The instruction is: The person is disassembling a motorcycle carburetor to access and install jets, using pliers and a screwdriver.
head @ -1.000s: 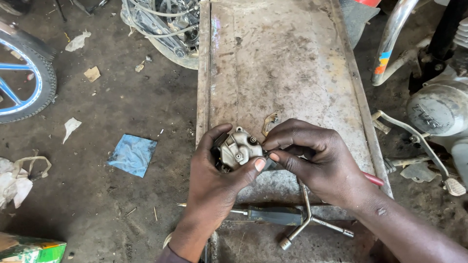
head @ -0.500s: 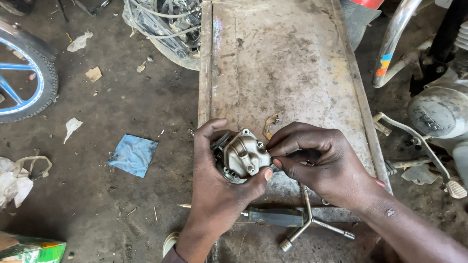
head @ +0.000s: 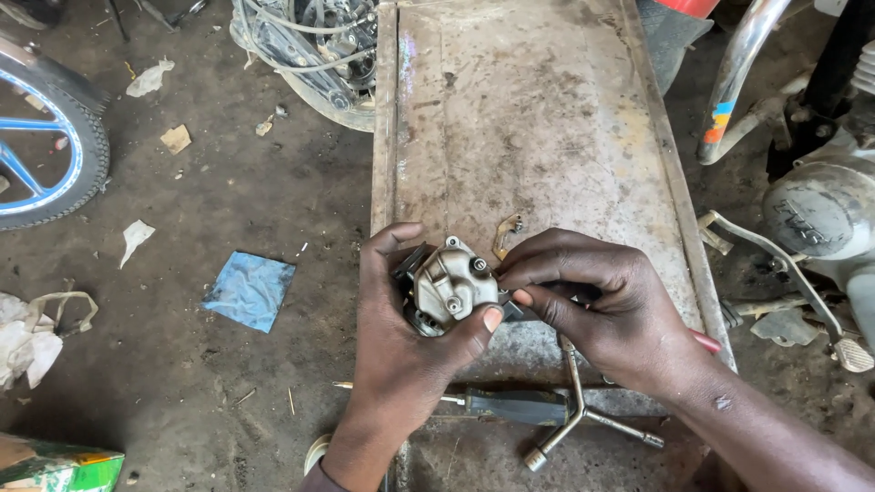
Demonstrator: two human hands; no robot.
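left hand [head: 401,337] clasps carburetor [head: 451,284] (right hand [head: 606,314] pinching)

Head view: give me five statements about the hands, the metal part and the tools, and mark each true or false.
1. The left hand holds a small grey metal part. True.
2. The right hand rests flat on the dirt floor. False: its fingers are at the part's right side, over the rusty metal table.
3. A Y-shaped socket wrench lies below the hands. True.
4. The screwdriver is in the left hand. False: it lies on the surface beneath the hands, held by neither.
5. A blue scrap lies on the table. False: it lies on the ground, left of the table.
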